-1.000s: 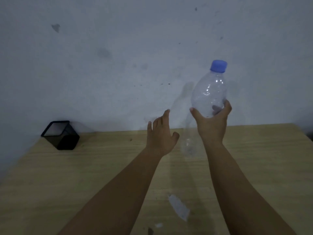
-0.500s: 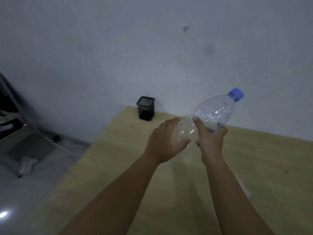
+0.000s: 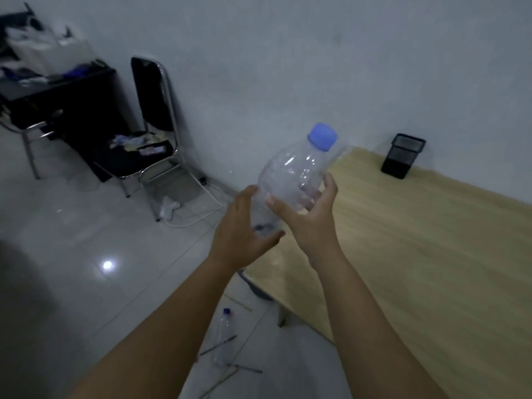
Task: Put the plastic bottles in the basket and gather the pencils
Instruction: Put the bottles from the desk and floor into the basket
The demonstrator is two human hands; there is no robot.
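A clear plastic bottle (image 3: 290, 174) with a blue cap is held tilted in the air over the table's left edge. My right hand (image 3: 309, 220) grips its middle, thumb in front and fingers behind. Around its lower end sits my left hand (image 3: 243, 228). A second clear bottle (image 3: 223, 331) with a blue cap lies on the floor below my arms. Several pencils (image 3: 218, 344) lie scattered around it. No basket can be told for sure; a dark rounded shape (image 3: 256, 287) shows under the table edge.
The wooden table (image 3: 431, 254) fills the right side, with a black mesh holder (image 3: 403, 155) at its back by the wall. On the left stand a black chair (image 3: 155, 125) with clutter on its seat and a dark desk (image 3: 57, 96). A white cable (image 3: 198, 218) lies on the tiled floor.
The view has swung left, bringing the floor and chair into sight. My left hand has gone from open beside the bottle to gripping its lower end. The bottle now hangs over the table's left edge.
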